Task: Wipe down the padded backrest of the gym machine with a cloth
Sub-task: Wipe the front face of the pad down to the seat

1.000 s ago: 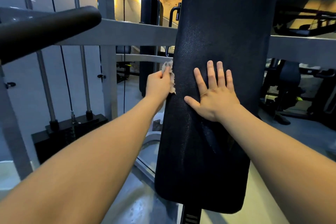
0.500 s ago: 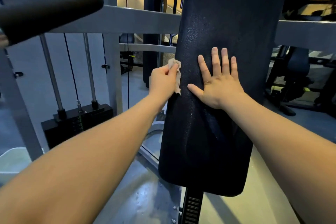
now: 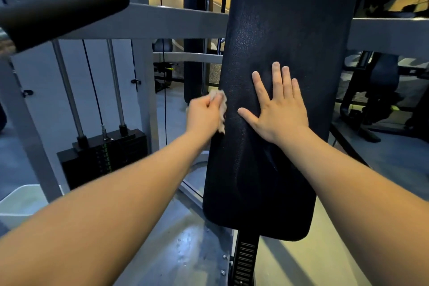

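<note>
The tall black padded backrest (image 3: 278, 30) stands upright in the middle of the view, its rounded lower end near the floor. My left hand (image 3: 204, 115) is closed on a small crumpled beige cloth (image 3: 221, 102) and presses it against the pad's left edge at mid height. My right hand (image 3: 278, 107) lies flat on the pad's front face, fingers spread and pointing up, holding nothing.
A black padded handle (image 3: 58, 14) juts in from the upper left. Behind it are the grey machine frame (image 3: 162, 21), guide rods and a black weight stack (image 3: 104, 155). A notched black post (image 3: 243, 260) supports the backrest. A pale bin (image 3: 21, 202) sits at lower left. Other gym machines (image 3: 380, 90) stand at right.
My left hand and the cloth rose slightly along the pad's left edge, then slid back down. My right hand stays flat on the pad.
</note>
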